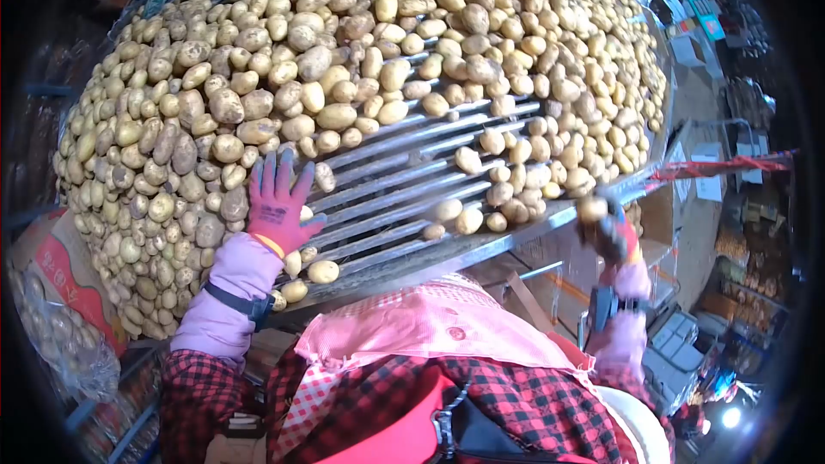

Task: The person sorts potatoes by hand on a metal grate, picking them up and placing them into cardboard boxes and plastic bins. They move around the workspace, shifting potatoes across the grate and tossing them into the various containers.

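Note:
Potatoes (pixel 331 69) lie heaped over a slatted metal sorting table (pixel 387 180), whose bars show through in the middle. My left hand (pixel 281 204), in a pink and grey work glove, rests with fingers spread at the edge of the left pile, touching potatoes there. At the table's front right edge, my right hand (pixel 612 236) is gloved and somewhat blurred. It grips a potato (pixel 592 209) above the metal rim, its fingers wrapped partly out of sight. A few loose potatoes (pixel 468 220) lie on the bars between my hands.
Cardboard boxes (pixel 657 223) stand beyond the right edge, below my right hand. At the left are a red and white carton (pixel 73 266) and a clear plastic bag of potatoes (pixel 64 335). A red cord (pixel 722 167) runs off to the right.

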Motion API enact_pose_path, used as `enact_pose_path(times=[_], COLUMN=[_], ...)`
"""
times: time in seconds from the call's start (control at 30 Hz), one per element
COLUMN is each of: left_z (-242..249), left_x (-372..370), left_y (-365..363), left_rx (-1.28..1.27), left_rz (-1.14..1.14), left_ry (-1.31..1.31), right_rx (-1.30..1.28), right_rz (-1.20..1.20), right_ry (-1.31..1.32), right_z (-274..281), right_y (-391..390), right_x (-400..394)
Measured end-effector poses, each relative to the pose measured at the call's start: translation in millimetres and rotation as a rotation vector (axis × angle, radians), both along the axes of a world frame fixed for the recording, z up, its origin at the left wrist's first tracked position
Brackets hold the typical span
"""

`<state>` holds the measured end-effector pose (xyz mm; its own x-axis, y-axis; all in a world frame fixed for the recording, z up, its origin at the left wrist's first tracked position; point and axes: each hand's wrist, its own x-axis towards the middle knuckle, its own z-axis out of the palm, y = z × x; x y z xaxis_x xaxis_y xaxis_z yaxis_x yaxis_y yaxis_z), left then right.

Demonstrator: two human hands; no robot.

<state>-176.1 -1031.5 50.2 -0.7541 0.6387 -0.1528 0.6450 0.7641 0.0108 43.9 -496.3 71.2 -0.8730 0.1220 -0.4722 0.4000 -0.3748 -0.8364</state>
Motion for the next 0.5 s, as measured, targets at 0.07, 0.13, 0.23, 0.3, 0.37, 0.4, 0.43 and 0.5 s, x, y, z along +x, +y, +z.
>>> enact_pose_path(times=[0.07,0.13,0.23,0.3,0.37,0.4,0.43,0.5], left_z=[-6,-5,-11,3,24,34,38,36], left_x=[7,5,5,10,21,28,36,56], left_y=[-1,3,-8,-15,-18,-20,-25,-39], left_rx=[-0.007,-0.043,0.077,0.203,0.243,0.285,0.277,0.307], left_rz=[-0.041,-0.094,-0.092,-0.062,-0.005,0.051,0.116,0.192], left_ry=[-0.054,-0.115,-0.096,-0.026,0.056,0.025,0.009,0.020], right_rx=[-0.011,-0.128,1.108,0.999,0.819,0.864,0.927,1.269], right_rz=[-0.097,0.022,0.547,0.101,0.009,0.190,0.364,0.540], right_ry=[-0.219,-0.584,-0.435,-0.385,0.185,0.383,0.347,0.569], right_z=[1,-28,-105,-3,2,-1,-8,-25], right_y=[-15,-22,22,-33,-70,-92,-122,-188], right_x=[97,161,171,1,-115,-170,-220,-298])
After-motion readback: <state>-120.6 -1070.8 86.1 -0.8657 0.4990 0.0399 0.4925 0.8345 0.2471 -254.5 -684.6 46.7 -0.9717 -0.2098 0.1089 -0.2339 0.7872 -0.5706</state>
